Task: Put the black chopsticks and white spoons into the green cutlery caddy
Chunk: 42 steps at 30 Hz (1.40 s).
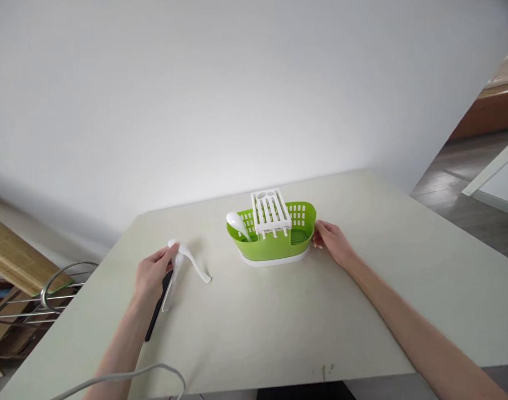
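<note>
My left hand (156, 272) pinches a white spoon (193, 264) by its bowl end, the handle slanting down to the right. A second white spoon (173, 283) lies just below it, partly behind my fingers. Beside these, a black-handled utensil (158, 308) is half hidden by my hand. My right hand (327, 239) has its fingers curled at the right end of a green plastic basket (266, 250) on a white base. Another white spoon (237, 223) leans bowl-up in the basket's left part. A white slotted rack (271, 211) sits across the basket's middle.
The pale table (254, 328) meets a white wall (254, 100) at the back. A grey cable (129, 375) crosses the lower left over my forearm. At the far left stand a metal rack (49, 294) and a bamboo board (20, 244).
</note>
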### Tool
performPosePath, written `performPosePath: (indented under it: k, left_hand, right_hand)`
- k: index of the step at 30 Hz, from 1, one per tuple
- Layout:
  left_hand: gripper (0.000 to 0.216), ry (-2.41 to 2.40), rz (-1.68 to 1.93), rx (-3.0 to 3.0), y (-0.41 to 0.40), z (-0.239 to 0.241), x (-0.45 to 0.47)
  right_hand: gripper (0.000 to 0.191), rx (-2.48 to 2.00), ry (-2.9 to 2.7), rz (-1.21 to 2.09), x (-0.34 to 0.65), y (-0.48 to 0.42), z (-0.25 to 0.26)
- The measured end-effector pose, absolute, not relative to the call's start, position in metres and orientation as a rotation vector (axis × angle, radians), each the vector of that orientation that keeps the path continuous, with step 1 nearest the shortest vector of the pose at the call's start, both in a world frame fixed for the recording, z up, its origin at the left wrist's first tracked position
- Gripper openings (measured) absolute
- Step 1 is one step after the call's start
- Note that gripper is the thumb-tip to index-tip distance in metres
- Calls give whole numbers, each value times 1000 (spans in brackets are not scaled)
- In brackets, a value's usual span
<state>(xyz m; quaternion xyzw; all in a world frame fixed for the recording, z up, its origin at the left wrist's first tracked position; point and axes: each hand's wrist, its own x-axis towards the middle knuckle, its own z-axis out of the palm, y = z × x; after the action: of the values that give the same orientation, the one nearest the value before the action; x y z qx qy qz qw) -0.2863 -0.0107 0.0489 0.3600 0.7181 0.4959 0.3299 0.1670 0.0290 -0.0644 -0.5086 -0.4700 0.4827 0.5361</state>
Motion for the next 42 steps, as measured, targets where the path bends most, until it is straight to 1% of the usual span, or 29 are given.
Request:
performPosePath:
  k: [5, 15, 23, 28, 32, 39, 42]
  left_hand:
    - [42, 1872, 1254, 828, -2, 41, -300]
    - [41, 1739, 1141, 684, 17, 17, -325]
    - [46, 1687, 1096, 718, 20, 19, -326]
    - [54, 1779, 1052, 912, 11, 28, -312]
    - [58, 1891, 822, 1225, 2, 37, -299]
    - [33, 2096, 420, 1830, -6, 36, -272]
    - [27, 2193, 223, 1991, -10, 32, -261]
  right_hand:
    - [49, -1212, -1117, 1148, 167, 29, -64]
    - [48, -1222, -1102, 1150, 165, 26, -59]
    - [51, -1217, -1101, 1152, 164, 24, -56]
    - [51, -1224, -1096, 1149, 163, 23, -53]
    - [49, -1234, -1096, 1153, 164, 23, -53]
    - [47, -1216, -1091, 1155, 164, 24, -56]
    - [48, -1217, -1096, 1153, 163, 24, -55]
